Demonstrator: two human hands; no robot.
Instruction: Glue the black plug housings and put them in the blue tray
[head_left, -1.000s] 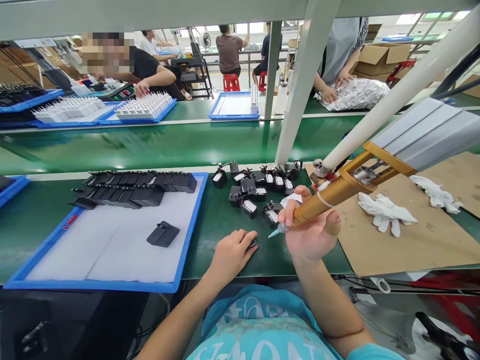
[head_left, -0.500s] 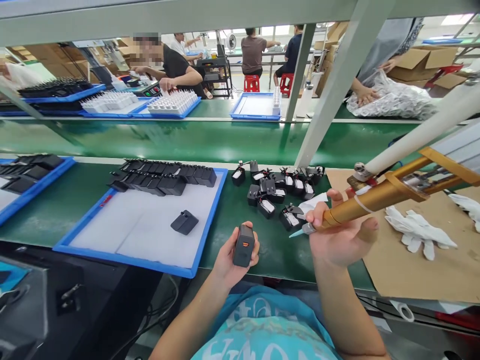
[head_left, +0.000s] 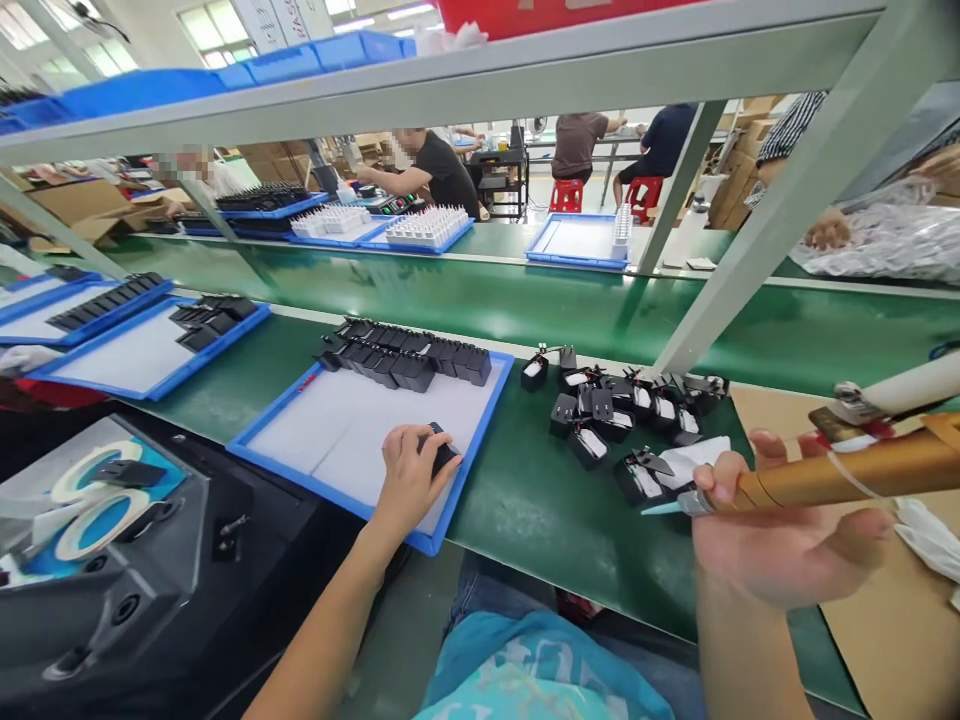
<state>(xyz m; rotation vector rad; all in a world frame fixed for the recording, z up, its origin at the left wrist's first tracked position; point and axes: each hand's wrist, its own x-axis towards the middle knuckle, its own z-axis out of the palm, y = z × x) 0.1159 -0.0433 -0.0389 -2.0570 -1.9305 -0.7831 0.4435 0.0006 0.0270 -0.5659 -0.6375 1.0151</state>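
My left hand (head_left: 409, 475) has its fingers round a black plastic case (head_left: 436, 448) over the right part of a blue-rimmed tray (head_left: 300, 490) lined with white. Rows of black cases (head_left: 405, 355) stand along that tray's back edge. On the right, my right hand (head_left: 780, 530) holds a gold dispenser (head_left: 847, 470) whose pale blue nozzle points left. Just left of the nozzle tip is an open black case (head_left: 637, 480) with a white piece inside. Several more open cases (head_left: 607, 405) with wires and white parts are grouped behind it on the green table.
Further blue trays (head_left: 157, 375) with black cases stand at the left. Rolls of tape (head_left: 101, 525) lie on a dark machine at lower left. Brown cardboard (head_left: 892, 640) and white gloves (head_left: 930, 535) are at right. A slanted metal post (head_left: 780, 215) rises behind the open cases.
My left hand has moved left from in front of my body to the tray with the black case. The view has turned left. My right hand still holds the dispenser.
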